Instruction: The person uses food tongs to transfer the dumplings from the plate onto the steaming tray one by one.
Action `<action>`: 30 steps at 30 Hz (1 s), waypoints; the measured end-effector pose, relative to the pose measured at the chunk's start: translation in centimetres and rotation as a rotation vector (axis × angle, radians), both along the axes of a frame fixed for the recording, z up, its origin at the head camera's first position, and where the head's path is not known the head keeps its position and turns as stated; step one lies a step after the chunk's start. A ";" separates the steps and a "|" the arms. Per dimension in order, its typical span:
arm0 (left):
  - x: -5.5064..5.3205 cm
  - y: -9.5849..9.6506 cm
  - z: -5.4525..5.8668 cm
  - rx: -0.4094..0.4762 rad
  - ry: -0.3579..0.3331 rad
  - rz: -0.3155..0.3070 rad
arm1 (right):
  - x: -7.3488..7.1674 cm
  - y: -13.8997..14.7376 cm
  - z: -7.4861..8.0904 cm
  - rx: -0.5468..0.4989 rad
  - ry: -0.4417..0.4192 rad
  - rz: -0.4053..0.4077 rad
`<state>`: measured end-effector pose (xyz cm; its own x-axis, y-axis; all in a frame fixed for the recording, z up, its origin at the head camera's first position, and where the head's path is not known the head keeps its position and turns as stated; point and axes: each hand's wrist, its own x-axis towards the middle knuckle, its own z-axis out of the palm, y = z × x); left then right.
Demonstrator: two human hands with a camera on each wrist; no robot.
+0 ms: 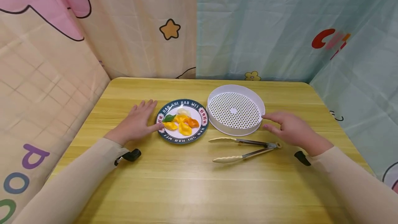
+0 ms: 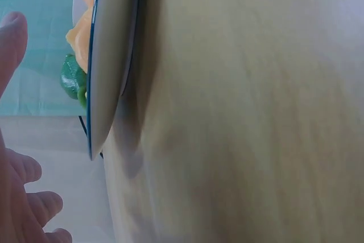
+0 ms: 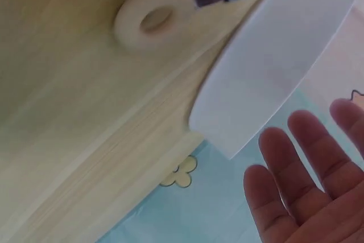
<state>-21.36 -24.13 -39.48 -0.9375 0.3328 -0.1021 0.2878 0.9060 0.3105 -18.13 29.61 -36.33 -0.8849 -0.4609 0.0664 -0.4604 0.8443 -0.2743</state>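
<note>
A round plate (image 1: pixel 174 136) with a dark blue lettered rim holds several dumplings, with yellow ones (image 1: pixel 185 129), an orange one (image 1: pixel 192 123), a green one (image 1: pixel 169 118) and a whitish one. My left hand (image 1: pixel 135 123) is at the plate's left side, fingers spread and thumb at the rim. To the right of the plate stands a white, round, perforated steamer basket (image 1: pixel 237 131). My right hand (image 1: pixel 293 130) is beside its right wall, fingers extended, with a fingertip right at the rim. In front of the basket lie spread tongs (image 1: pixel 228 159) with cream tips.
The wooden table (image 1: pixel 186 196) carries these things near its far half. Printed curtains (image 1: pixel 264 27) hang behind it and on both sides. Dark wrist devices (image 1: pixel 132 155) show under both sleeves. In the right wrist view, the tongs' ring end (image 3: pixel 128 24) lies near the basket.
</note>
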 end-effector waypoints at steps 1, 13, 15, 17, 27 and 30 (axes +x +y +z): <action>0.0 0.0 -0.1 0.003 -0.003 -0.002 | 0.2 -0.2 0.0 -0.002 0.006 0.019; 0.1 0.3 -0.8 0.039 -0.069 -0.002 | 1.8 -1.0 -0.9 -0.050 -0.086 0.165; 0.1 0.3 -1.0 0.050 -0.084 -0.006 | 1.9 -1.0 -1.2 -0.047 -0.101 0.187; 0.0 0.3 -1.2 0.057 -0.095 -0.013 | 1.9 -1.0 -1.4 -0.047 -0.118 0.199; 0.0 0.3 -1.7 0.075 -0.137 -0.034 | 2.5 -1.2 -2.2 -0.019 -0.140 0.234; 0.2 0.4 -1.6 0.077 -0.169 -0.023 | 2.5 -1.2 -2.4 -0.014 -0.155 0.239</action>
